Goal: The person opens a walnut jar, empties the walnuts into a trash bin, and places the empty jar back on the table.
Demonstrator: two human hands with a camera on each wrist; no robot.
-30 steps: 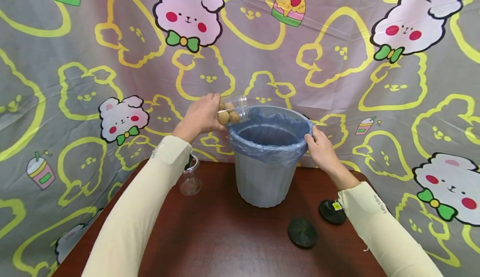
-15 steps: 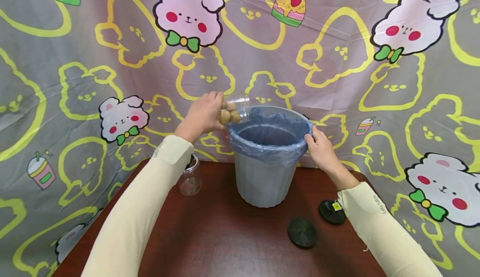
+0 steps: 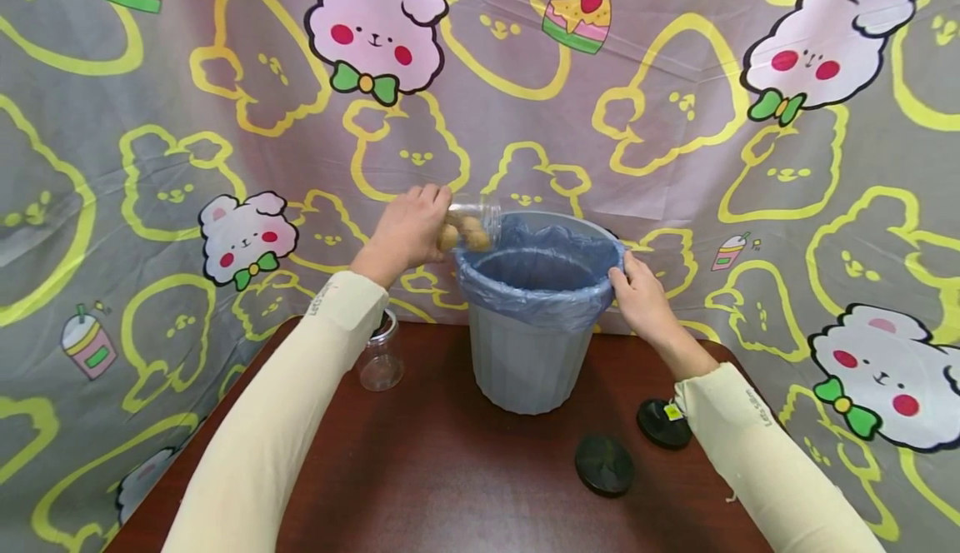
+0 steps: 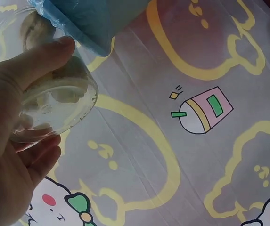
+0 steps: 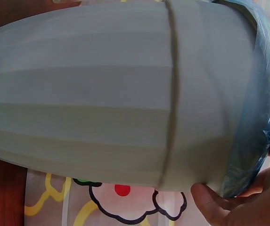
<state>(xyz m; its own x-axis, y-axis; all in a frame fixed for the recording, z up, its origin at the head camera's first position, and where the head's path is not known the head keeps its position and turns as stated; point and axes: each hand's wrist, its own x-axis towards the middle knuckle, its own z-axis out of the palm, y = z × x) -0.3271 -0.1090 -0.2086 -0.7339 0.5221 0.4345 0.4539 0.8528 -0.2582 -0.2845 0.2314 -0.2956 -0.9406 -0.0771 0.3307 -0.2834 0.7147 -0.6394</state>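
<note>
My left hand [image 3: 408,232] grips a clear plastic jar [image 3: 480,208], tipped on its side with its mouth at the left rim of a grey bin [image 3: 528,370]. Several round tan balls [image 3: 474,236] lie inside the jar; their exact kind is unclear. In the left wrist view the thumb and fingers wrap the jar's base end [image 4: 73,115]. A blue plastic bag [image 3: 540,307] lines the bin and folds over its rim. My right hand [image 3: 641,295] pinches the bin's right rim through the bag, with the thumb outside in the right wrist view.
On the brown table [image 3: 435,470] a second clear jar [image 3: 381,366] stands left of the bin, partly behind my left sleeve. Two black lids [image 3: 604,465] lie at the front right, one under my right forearm's edge. A patterned cloth [image 3: 525,120] hangs behind.
The jar has shifted slightly right and its mouth has dipped a little. The balls in it have slid toward the mouth. My right hand and the bin stay put.
</note>
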